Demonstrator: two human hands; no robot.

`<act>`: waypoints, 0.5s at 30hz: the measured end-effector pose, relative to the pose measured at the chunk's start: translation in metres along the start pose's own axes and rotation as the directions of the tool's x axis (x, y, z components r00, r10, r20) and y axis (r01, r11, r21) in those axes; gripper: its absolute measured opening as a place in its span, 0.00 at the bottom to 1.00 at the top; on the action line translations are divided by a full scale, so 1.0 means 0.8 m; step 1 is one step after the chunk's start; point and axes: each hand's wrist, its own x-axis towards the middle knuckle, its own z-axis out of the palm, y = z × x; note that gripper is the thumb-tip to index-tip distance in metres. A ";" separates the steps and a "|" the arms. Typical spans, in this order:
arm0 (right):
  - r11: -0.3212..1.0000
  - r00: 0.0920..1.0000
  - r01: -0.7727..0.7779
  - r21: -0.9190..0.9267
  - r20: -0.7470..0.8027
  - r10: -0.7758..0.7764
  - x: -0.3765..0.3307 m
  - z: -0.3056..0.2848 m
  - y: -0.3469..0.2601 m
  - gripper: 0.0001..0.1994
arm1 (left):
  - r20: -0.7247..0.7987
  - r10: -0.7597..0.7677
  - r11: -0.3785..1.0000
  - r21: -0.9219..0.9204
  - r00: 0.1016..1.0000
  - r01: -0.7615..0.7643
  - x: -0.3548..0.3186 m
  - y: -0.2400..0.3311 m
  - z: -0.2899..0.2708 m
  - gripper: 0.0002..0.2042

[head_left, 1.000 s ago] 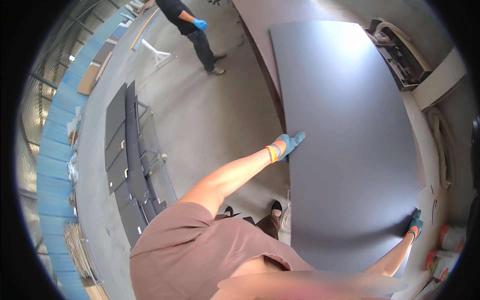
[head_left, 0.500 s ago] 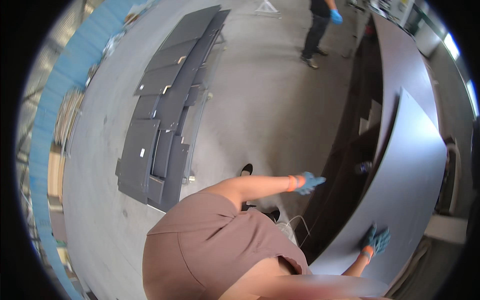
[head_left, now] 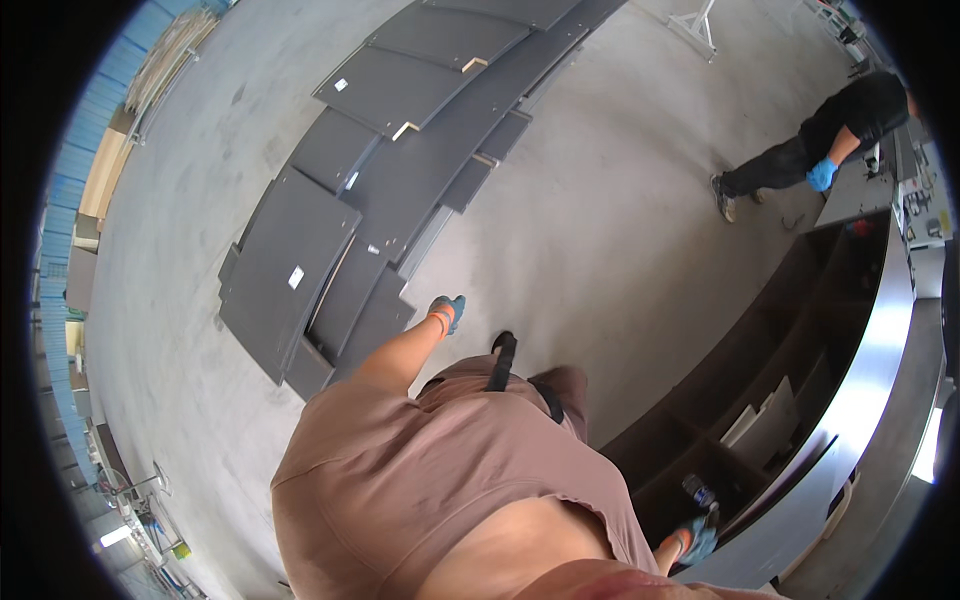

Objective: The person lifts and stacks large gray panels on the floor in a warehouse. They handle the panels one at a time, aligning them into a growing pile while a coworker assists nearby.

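My left hand (head_left: 449, 312), in a blue-grey glove with an orange cuff, hangs over the floor beside a stack of dark grey panels (head_left: 290, 265). It holds nothing and its fingers are loosely apart. At the lower right, my right hand (head_left: 697, 540), gloved alike, is at the near end of a long dark cabinet (head_left: 655, 455) with compartments. Its fingers look extended beside the edge of the glossy panel (head_left: 780, 535) on the cabinet. A clear bottle (head_left: 698, 491) lies in the compartment close to that hand.
A person in dark clothes (head_left: 850, 125) with blue gloves bends by a workbench (head_left: 865, 195) at the far right. Light boards (head_left: 765, 425) lean inside the cabinet. A white metal stand (head_left: 693, 30) is at the back. Stacked boards (head_left: 105, 175) line the blue wall.
My view has turned left. My left hand has swung away from the cabinet toward the stacked panels. My right hand has moved off the glossy panel's face to near its edge.
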 end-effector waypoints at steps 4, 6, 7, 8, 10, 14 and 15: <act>0.739 0.845 0.530 0.416 -0.182 -0.504 0.060 -0.008 -0.335 0.21 | 0.081 0.015 0.944 -0.331 0.997 0.013 0.043 0.124 0.003 0.14; 0.510 0.749 0.500 0.700 -0.055 -0.660 0.042 -0.092 -0.546 0.22 | 0.088 0.061 0.854 -0.520 0.994 -0.006 0.078 0.177 -0.013 0.14; 0.438 0.711 0.533 0.724 -0.103 -0.696 0.058 -0.057 -0.639 0.23 | 0.082 0.105 0.827 -0.561 0.991 -0.041 0.090 0.225 -0.011 0.14; 0.358 0.674 0.480 0.801 -0.075 -0.735 0.049 -0.069 -0.734 0.23 | -0.032 0.142 0.878 -0.458 0.989 -0.141 0.092 0.280 0.006 0.15; 0.290 0.540 0.148 0.946 0.168 -0.825 0.014 -0.156 -0.922 0.22 | -0.325 0.209 0.903 -0.299 0.923 -0.309 0.073 0.381 0.016 0.17; -0.101 0.263 0.419 0.902 -0.227 -0.938 -0.034 -0.210 -1.280 0.20 | -0.786 0.327 0.897 0.084 0.525 -0.434 0.169 0.453 -0.147 0.26; -0.145 0.204 0.442 0.885 -0.256 -0.945 -0.043 -0.227 -1.350 0.19 | -0.782 0.140 0.857 -0.212 0.607 -0.470 0.180 0.478 -0.161 0.26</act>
